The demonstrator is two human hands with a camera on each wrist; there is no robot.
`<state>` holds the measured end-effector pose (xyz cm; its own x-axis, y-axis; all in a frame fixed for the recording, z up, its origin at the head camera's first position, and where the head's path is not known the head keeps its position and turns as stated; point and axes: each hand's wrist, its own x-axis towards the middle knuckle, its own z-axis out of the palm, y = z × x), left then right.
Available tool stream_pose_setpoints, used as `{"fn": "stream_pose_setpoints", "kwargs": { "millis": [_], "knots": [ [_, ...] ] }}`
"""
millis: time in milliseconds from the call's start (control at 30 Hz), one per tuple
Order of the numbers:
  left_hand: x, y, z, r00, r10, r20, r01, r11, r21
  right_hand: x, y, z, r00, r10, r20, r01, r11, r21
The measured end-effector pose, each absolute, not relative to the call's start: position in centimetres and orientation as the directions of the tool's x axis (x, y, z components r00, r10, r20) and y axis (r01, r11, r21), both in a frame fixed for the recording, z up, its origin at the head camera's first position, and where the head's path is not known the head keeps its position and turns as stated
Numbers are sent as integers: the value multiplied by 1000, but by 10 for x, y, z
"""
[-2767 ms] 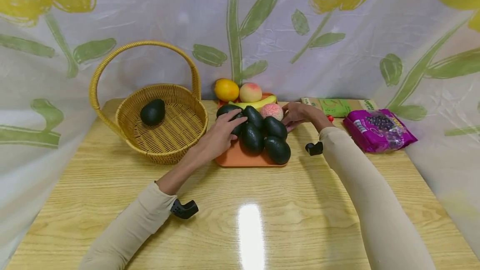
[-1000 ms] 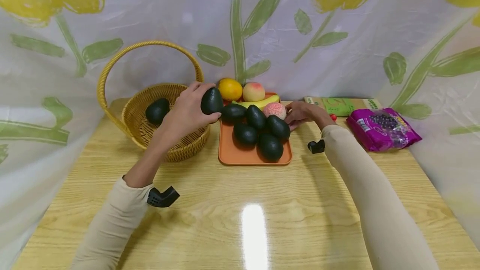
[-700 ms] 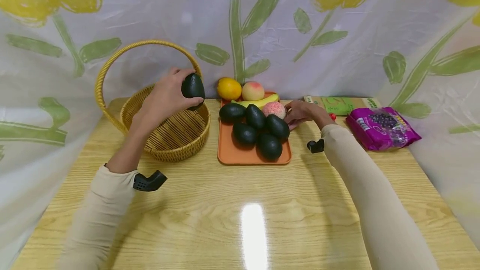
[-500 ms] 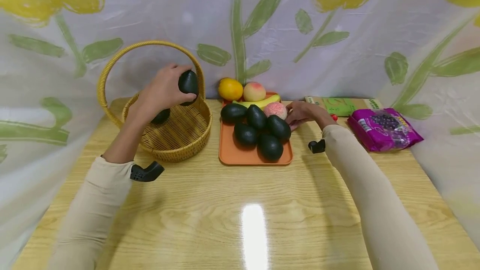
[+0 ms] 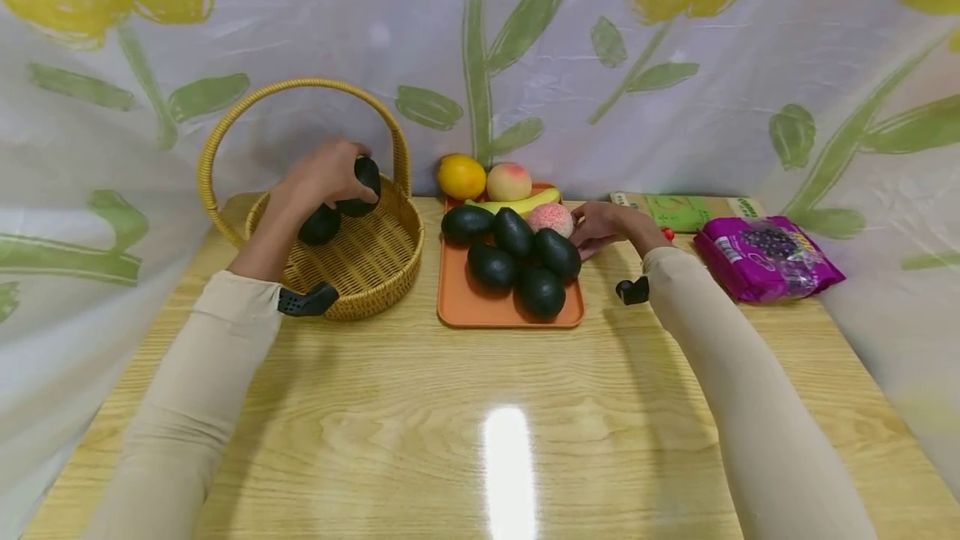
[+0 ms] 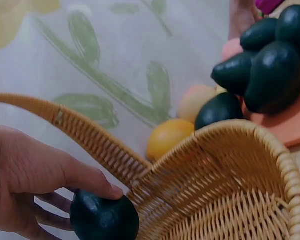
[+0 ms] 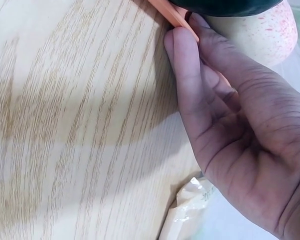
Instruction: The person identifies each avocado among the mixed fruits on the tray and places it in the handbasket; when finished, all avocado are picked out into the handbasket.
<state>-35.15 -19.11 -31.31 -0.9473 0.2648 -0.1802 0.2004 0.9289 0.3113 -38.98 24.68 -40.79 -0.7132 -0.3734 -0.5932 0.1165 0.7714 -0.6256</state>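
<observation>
One avocado (image 5: 367, 177) in left grip (image 5: 321, 175), right grip (image 7: 240, 125) pinching tray (image 5: 467, 311)

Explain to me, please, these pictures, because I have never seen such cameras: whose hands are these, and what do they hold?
There is no robot: a person works here bare-handed. The wide pictures come from a camera on the head; the two close ones come from cameras on the wrists. On the wooden table stand a wicker basket with one avocado lying inside, and an orange tray with five avocados, a banana and a speckled peach. A purple grape package lies to the right. The left hand holds one more avocado at the basket; the right hand pinches the tray's edge.
</observation>
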Motion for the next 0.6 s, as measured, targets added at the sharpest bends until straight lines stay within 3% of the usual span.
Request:
{"fn": "stream_pose_setpoints", "kwargs": {
  "millis": [600],
  "knots": [
    [-379, -199, -360, -953, 201, -228, 135, 952, 273, -396, 249, -413, -717, -364, -594, 109, 784, -611]
  ]
}}
